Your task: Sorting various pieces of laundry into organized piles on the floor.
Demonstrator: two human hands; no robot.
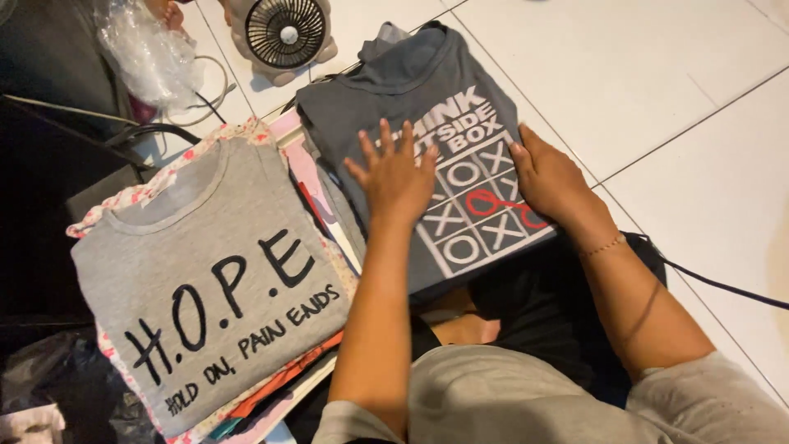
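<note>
A folded dark grey t-shirt (411,90) with a white grid print lies on the floor in front of me. My left hand (394,174) rests flat on its middle with the fingers spread. On the shirt's right edge, my right hand (549,177) presses palm down; a thin bracelet circles that wrist. Neither hand grips anything. To the left, a folded light grey t-shirt (205,271) with black lettering tops a stack of folded clothes (279,386).
A small round fan (285,33) stands at the top, with a crumpled clear plastic bag (148,53) to its left. A black cable (723,284) runs across the white floor tiles (657,82) at right. Dark objects fill the left edge.
</note>
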